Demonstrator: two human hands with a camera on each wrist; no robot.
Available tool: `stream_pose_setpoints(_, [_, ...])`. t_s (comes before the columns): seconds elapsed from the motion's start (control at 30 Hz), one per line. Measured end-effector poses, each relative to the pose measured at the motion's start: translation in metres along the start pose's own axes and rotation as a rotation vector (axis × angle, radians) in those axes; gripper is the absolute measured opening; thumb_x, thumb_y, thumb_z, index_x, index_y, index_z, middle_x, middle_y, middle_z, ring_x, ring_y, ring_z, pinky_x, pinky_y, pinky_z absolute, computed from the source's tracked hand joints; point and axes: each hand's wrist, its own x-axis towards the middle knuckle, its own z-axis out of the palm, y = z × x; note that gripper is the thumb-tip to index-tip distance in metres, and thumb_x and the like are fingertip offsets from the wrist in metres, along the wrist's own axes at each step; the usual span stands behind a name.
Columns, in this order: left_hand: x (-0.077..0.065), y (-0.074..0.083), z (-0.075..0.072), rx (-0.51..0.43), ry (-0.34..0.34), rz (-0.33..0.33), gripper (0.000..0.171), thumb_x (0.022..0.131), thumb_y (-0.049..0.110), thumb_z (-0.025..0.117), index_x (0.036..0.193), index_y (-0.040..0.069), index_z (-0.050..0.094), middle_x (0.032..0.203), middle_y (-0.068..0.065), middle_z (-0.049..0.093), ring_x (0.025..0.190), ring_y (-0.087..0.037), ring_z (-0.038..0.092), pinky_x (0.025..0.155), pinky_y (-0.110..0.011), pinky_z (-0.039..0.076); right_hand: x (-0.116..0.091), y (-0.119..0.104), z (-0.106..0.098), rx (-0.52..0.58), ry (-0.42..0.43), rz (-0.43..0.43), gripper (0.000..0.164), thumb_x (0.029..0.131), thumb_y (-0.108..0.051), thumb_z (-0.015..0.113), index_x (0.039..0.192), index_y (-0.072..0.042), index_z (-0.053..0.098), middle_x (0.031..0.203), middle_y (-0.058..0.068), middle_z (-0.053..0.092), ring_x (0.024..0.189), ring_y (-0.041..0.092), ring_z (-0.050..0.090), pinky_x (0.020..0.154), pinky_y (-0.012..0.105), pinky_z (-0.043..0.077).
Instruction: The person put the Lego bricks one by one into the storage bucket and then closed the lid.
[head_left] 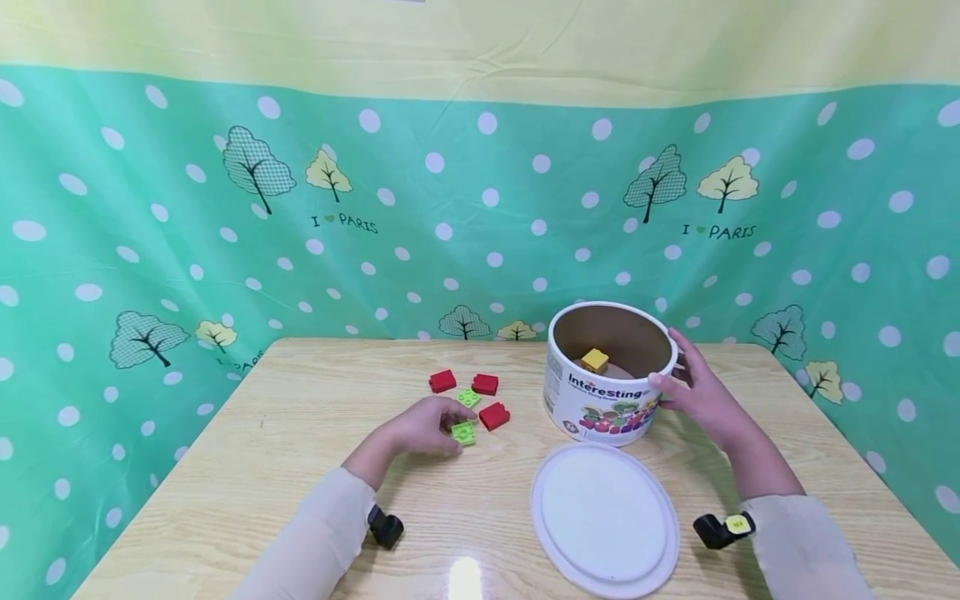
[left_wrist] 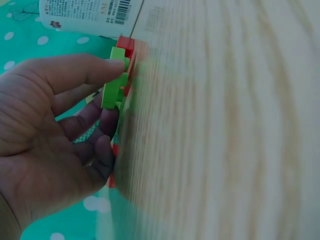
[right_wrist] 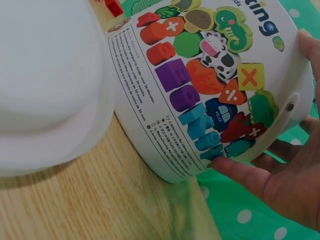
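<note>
Near the middle of the table, my left hand (head_left: 426, 427) pinches a light green toy brick (head_left: 463, 433) between thumb and fingers; the left wrist view shows its studs turned toward the tabletop side. Just beyond lie another green brick (head_left: 468, 397) and three red bricks, one of them (head_left: 494, 416) right beside the fingers. My right hand (head_left: 701, 392) holds the right side of a white printed bucket (head_left: 600, 408), thumb on the front near its handle (right_wrist: 272, 132). Inside the bucket sits a yellow brick (head_left: 595, 361).
A round white lid (head_left: 609, 517) lies flat on the wooden table (head_left: 300, 417), in front of the bucket. Behind the table hangs a green dotted curtain (head_left: 480, 208) with printed trees. Each wrist carries a small black camera.
</note>
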Motion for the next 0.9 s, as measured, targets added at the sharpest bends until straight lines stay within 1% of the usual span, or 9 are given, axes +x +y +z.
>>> stream_pose_setpoints(0.13, [-0.003, 0.001, -0.001, -0.018, 0.028, 0.001, 0.050, 0.075, 0.002, 0.078, 0.123, 0.012, 0.068, 0.096, 0.002, 0.060, 0.085, -0.018, 0.053, 0.073, -0.030, 0.050, 0.000, 0.000, 0.000, 0.001, 0.003, -0.003, 0.090, 0.097, -0.034, 0.060, 0.156, -0.034, -0.008, 0.158, 0.026, 0.008, 0.137, 0.053, 0.021, 0.093, 0.060, 0.046])
stream_pose_setpoints(0.33, [-0.005, 0.007, -0.002, -0.090, 0.058, 0.010, 0.046, 0.076, -0.002, 0.075, 0.120, 0.012, 0.069, 0.100, 0.000, 0.060, 0.088, -0.019, 0.056, 0.077, -0.030, 0.053, 0.000, 0.001, 0.001, -0.003, 0.007, -0.013, 0.089, 0.098, -0.033, 0.060, 0.156, -0.032, -0.007, 0.157, 0.027, 0.009, 0.137, 0.053, 0.021, 0.092, 0.059, 0.046])
stream_pose_setpoints(0.5, [-0.005, 0.014, -0.005, -0.135, 0.092, 0.046, 0.045, 0.077, -0.005, 0.073, 0.119, 0.008, 0.068, 0.102, 0.000, 0.060, 0.092, -0.020, 0.056, 0.078, -0.030, 0.054, 0.001, 0.001, 0.002, -0.002, 0.008, -0.024, 0.088, 0.098, -0.032, 0.060, 0.157, -0.031, -0.006, 0.157, 0.027, 0.010, 0.137, 0.053, 0.021, 0.092, 0.059, 0.047])
stream_pose_setpoints(0.7, [-0.002, 0.024, -0.009, -0.181, 0.108, 0.073, 0.046, 0.075, -0.007, 0.074, 0.120, 0.004, 0.067, 0.102, -0.001, 0.061, 0.092, -0.021, 0.058, 0.077, -0.029, 0.055, 0.001, 0.001, 0.001, -0.001, 0.010, -0.027, 0.088, 0.098, -0.032, 0.060, 0.157, -0.031, -0.006, 0.157, 0.027, 0.010, 0.137, 0.053, 0.021, 0.091, 0.059, 0.046])
stream_pose_setpoints(0.8, [0.000, 0.028, -0.010, -0.199, 0.116, 0.102, 0.046, 0.074, -0.009, 0.075, 0.118, 0.005, 0.069, 0.102, -0.002, 0.062, 0.092, -0.023, 0.059, 0.078, -0.030, 0.055, 0.001, 0.002, 0.001, 0.001, 0.011, -0.026, 0.088, 0.098, -0.032, 0.060, 0.157, -0.032, -0.005, 0.157, 0.027, 0.010, 0.137, 0.053, 0.021, 0.092, 0.059, 0.046])
stream_pose_setpoints(0.9, [0.002, 0.033, -0.012, -0.212, 0.127, 0.122, 0.045, 0.073, -0.010, 0.074, 0.114, 0.009, 0.070, 0.102, -0.001, 0.063, 0.091, -0.024, 0.059, 0.077, -0.030, 0.056, 0.001, 0.002, 0.002, 0.002, 0.013, -0.025, 0.088, 0.098, -0.033, 0.060, 0.157, -0.033, -0.005, 0.157, 0.027, 0.010, 0.137, 0.053, 0.021, 0.092, 0.060, 0.045])
